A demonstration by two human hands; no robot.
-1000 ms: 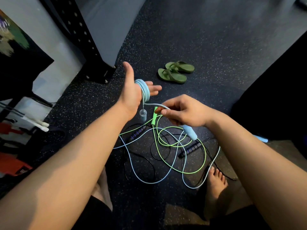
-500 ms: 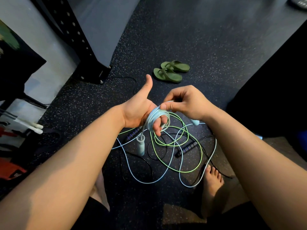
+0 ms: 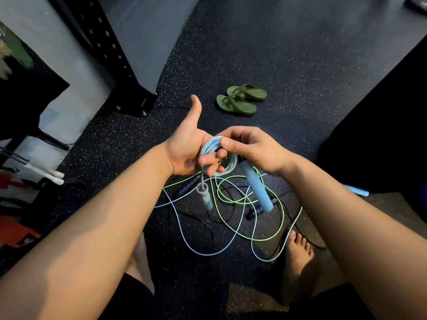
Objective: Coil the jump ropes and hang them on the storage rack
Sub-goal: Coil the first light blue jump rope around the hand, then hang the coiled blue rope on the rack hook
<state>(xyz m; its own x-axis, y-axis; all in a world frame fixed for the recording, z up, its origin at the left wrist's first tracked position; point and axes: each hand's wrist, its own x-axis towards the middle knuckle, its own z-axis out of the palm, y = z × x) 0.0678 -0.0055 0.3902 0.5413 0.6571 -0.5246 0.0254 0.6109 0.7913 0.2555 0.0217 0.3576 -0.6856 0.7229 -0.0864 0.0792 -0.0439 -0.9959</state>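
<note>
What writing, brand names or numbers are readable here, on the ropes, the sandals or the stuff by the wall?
No text here can be read.
Orange object at the lower left: a small dark patch that may be a label, too blurred to read.
Blue jump rope, green sandals, black post with holes: no lettering shows.

The coiled rope (image 3: 217, 155) is rendered in light blue, and its handles (image 3: 257, 188) are matched in the same pale blue. The floor (image 3: 277, 54) is coloured near-black and flecked with pale speckles. On it a neon green rope (image 3: 272, 236) and a pale blue rope (image 3: 184, 234) are seen, and a black handle (image 3: 188, 187) is banded with blue rings. The flip-flops (image 3: 238, 100) are coloured olive green, and the black upright (image 3: 111, 49) is patterned with a row of holes.
</note>
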